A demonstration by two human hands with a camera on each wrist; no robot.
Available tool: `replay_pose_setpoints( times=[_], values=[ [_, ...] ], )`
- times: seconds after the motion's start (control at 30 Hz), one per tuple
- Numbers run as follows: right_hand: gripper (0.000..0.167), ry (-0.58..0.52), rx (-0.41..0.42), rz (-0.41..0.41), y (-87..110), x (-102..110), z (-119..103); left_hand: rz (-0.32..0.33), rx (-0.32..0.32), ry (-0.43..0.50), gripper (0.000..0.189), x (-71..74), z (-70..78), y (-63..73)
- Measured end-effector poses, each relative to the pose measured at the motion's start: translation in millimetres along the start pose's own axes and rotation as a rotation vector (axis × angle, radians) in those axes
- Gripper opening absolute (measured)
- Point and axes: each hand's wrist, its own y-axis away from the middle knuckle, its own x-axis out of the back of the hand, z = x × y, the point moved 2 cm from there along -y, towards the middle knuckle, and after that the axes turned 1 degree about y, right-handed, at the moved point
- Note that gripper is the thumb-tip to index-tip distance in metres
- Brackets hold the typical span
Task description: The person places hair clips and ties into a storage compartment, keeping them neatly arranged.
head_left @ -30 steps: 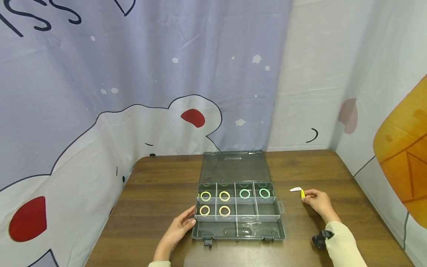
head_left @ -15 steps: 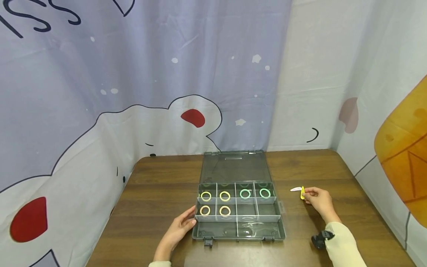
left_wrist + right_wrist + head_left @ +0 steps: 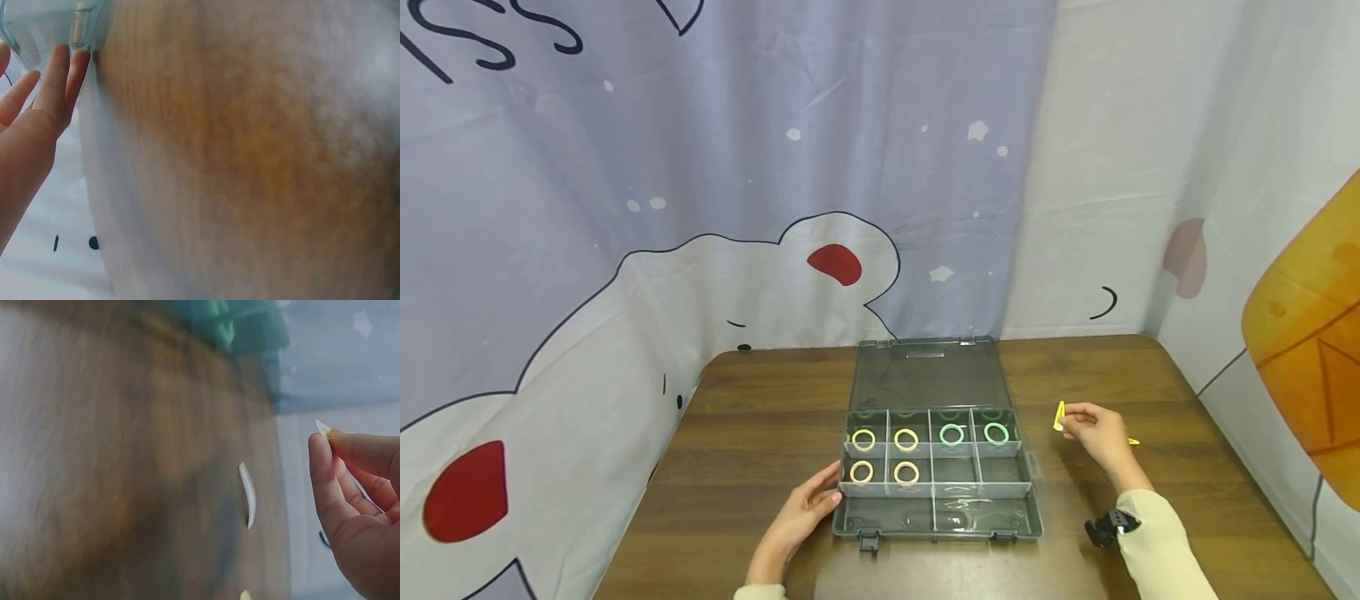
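Note:
A yellow hair clip point(image 3: 1059, 416) is pinched between the thumb and fingertips of my right hand point(image 3: 1094, 432), raised above the table right of the box. In the right wrist view the clip's pale tip point(image 3: 322, 429) pokes out past the thumb. On the table below that hand lies a white hair clip point(image 3: 248, 495), out of sight in the head view. Another yellow clip point(image 3: 1133, 442) shows partly behind the right hand. My left hand point(image 3: 801, 512) rests against the left wall of a grey see-through compartment box point(image 3: 935, 538), its fingers point(image 3: 53, 87) extended along the side.
The box's lid point(image 3: 927, 375) is folded back on the table. Yellow rings point(image 3: 906, 440) and green rings point(image 3: 951, 435) occupy the back row of compartments; peach rings point(image 3: 861, 472) sit in the middle row's left compartments. A printed curtain point(image 3: 940, 208) hangs behind the wooden table point(image 3: 760, 425).
My right hand has lifted the yellow clip and moved left and away from me, covering where the white clip lay. A second yellow clip has come into view. The left hand stays put.

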Motion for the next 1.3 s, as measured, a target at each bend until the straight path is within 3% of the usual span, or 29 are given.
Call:
replay_pose_setpoints(
  times=[0.33, 0.77, 1.3],
  values=[
    [0.030, -0.080, 0.031, -0.102, -1.6, -33, -21, -0.015, -0.017, -0.018, 0.058, -0.8, 2.6, 1.7],
    [0.030, -0.182, 0.049, -0.218, 2.4, -86, -48, -0.011, 0.013, -0.006, 0.058, -1.1, 3.3, 1.0],
    [0.027, -0.213, 0.121, -0.347, 15.1, -151, -74, -0.001, 0.005, 0.004, 0.060, -0.5, 1.6, 0.5]
  ],
)
